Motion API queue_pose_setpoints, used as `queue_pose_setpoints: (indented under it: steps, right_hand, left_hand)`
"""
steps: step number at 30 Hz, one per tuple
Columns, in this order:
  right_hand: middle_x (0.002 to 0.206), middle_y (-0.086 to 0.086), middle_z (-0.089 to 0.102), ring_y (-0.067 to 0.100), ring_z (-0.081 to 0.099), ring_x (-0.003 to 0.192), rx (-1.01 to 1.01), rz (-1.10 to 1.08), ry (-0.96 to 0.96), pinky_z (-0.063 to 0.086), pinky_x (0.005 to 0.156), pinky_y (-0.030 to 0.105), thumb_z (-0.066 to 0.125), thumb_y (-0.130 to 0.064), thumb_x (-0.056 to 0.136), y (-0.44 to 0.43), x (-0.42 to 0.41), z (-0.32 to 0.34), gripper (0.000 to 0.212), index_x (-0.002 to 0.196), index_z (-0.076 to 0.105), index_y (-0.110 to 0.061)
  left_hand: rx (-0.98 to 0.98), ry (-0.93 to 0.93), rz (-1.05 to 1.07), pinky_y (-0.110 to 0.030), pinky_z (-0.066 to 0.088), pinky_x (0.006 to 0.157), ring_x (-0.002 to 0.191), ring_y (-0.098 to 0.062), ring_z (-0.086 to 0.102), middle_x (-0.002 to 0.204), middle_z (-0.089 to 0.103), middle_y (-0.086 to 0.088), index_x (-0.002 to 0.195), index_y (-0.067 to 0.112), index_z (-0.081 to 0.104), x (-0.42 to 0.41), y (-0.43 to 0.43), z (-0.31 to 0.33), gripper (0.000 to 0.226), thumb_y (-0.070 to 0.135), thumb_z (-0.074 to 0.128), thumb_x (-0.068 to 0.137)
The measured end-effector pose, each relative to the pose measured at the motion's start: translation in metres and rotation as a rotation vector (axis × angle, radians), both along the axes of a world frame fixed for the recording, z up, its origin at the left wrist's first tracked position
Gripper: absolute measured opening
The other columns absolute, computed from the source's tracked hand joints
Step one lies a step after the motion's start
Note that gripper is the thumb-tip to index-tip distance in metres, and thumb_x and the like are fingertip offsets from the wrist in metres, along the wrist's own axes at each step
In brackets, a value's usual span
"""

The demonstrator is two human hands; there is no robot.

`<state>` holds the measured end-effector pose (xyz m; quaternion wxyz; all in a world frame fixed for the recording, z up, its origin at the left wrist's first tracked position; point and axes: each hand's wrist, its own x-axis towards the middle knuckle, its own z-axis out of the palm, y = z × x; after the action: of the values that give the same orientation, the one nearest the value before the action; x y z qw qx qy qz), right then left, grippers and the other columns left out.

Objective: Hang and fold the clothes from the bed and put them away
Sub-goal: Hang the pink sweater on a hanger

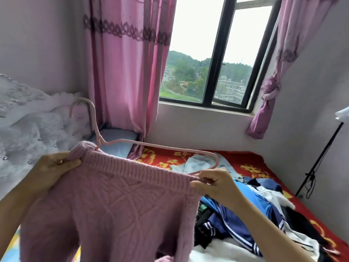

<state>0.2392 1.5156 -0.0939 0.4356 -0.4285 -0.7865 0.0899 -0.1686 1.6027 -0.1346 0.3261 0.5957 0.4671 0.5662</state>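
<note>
Both hands pinch the pink sweater's ribbed neckline: left hand, right hand, which also seems to catch the hanger. I'd stretch the collar gently and slip that exposed arm inside.

Pretty simple to describe, it's just two hands and arms. The left hand and left forearm sit around 8 o'clock, while the right hand and right forearm sit toward 5 o'clock. Both arms are bare right to the frame edge (skin all the way). The left thumbnail looks short and plain, though it's blurry.
</note>
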Motion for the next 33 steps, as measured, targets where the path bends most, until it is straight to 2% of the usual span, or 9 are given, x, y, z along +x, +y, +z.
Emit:
queue_pose_setpoints:
  steps: [6,12,14,18,21,23,26,30,33]
  right_hand:
    - [0.039,-0.014,0.028,0.002,0.026,0.037,0.259,-0.177,0.583,0.022,0.042,0.01,0.06,-0.04,0.087,0.01,-0.035,0.019,0.054,0.048,0.028,-0.021]
    - [0.044,-0.01,0.055,-0.004,0.051,0.043,0.28,-0.378,0.987,0.038,0.05,0.003,0.059,-0.026,0.089,0.035,-0.043,0.031,0.012,0.086,0.051,-0.019]
    - [0.052,-0.025,0.059,-0.01,0.055,0.05,0.328,-0.409,0.95,0.04,0.059,0.0,0.055,-0.023,0.093,0.039,-0.041,0.033,0.012,0.104,0.057,-0.017]
    - [0.053,-0.021,0.06,-0.007,0.056,0.05,0.366,-0.316,0.772,0.039,0.055,0.001,0.051,-0.013,0.094,0.044,-0.038,0.028,0.019,0.089,0.067,-0.021]
    - [0.058,-0.014,0.066,-0.016,0.056,0.056,0.406,-0.233,0.502,0.041,0.06,-0.001,0.055,-0.001,0.09,0.046,-0.032,0.02,0.016,0.098,0.069,-0.002]
    - [0.052,-0.006,0.061,-0.017,0.048,0.049,0.421,-0.167,0.31,0.036,0.054,-0.003,0.055,-0.012,0.093,0.045,-0.017,0.016,0.023,0.078,0.07,-0.002]
    - [0.041,-0.01,0.037,0.001,0.029,0.042,0.395,-0.146,0.077,0.026,0.042,0.011,0.044,-0.045,0.095,0.044,0.009,0.017,0.064,0.053,0.055,0.002]
    - [0.046,-0.007,0.021,0.01,0.02,0.045,0.249,-0.216,0.14,0.016,0.041,0.018,0.061,-0.016,0.091,0.051,0.029,0.025,0.055,0.046,0.033,0.002]
    - [0.045,-0.01,0.023,0.009,0.022,0.04,0.103,-0.231,0.206,0.015,0.039,0.014,0.058,-0.004,0.09,0.054,0.035,0.03,0.042,0.055,0.035,-0.003]
  left_hand:
    - [-0.009,-0.094,-0.015,-0.018,0.054,0.063,0.071,-0.002,0.066,0.083,0.074,0.009,0.091,0.037,0.075,0.009,0.004,0.002,0.029,0.028,0.072,0.063]
    - [-0.033,-0.199,-0.048,-0.022,0.056,0.064,0.071,-0.005,0.067,0.082,0.074,0.005,0.09,0.033,0.076,0.019,0.012,-0.001,0.025,0.016,0.067,0.073]
    - [-0.047,-0.183,-0.059,-0.021,0.056,0.062,0.068,-0.005,0.067,0.079,0.074,0.005,0.087,0.032,0.077,0.022,0.016,-0.001,0.029,0.008,0.064,0.078]
    - [0.0,-0.088,-0.053,-0.011,0.052,0.059,0.066,0.001,0.065,0.075,0.073,0.009,0.086,0.027,0.076,0.03,0.017,0.011,0.024,0.008,0.062,0.083]
    - [0.121,0.138,0.042,-0.002,0.043,0.055,0.06,0.008,0.059,0.071,0.068,0.008,0.082,0.032,0.067,0.041,0.016,0.022,0.025,0.009,0.061,0.088]
    - [0.185,0.253,0.087,0.0,0.038,0.054,0.058,0.008,0.057,0.072,0.064,0.007,0.082,0.024,0.066,0.05,0.013,0.025,0.018,0.006,0.063,0.087]
    - [0.2,0.358,0.073,-0.002,0.038,0.055,0.057,0.006,0.057,0.066,0.064,0.009,0.081,0.011,0.068,0.056,0.01,0.025,0.006,0.005,0.068,0.081]
    - [0.219,0.546,0.059,-0.02,0.044,0.063,0.064,-0.016,0.06,0.069,0.068,-0.004,0.083,0.012,0.07,0.057,0.009,0.027,0.007,0.008,0.073,0.078]
    - [0.246,0.659,-0.063,-0.015,0.041,0.06,0.057,0.005,0.053,0.059,0.064,0.009,0.075,0.031,0.065,0.053,0.004,0.038,0.026,0.007,0.075,0.077]
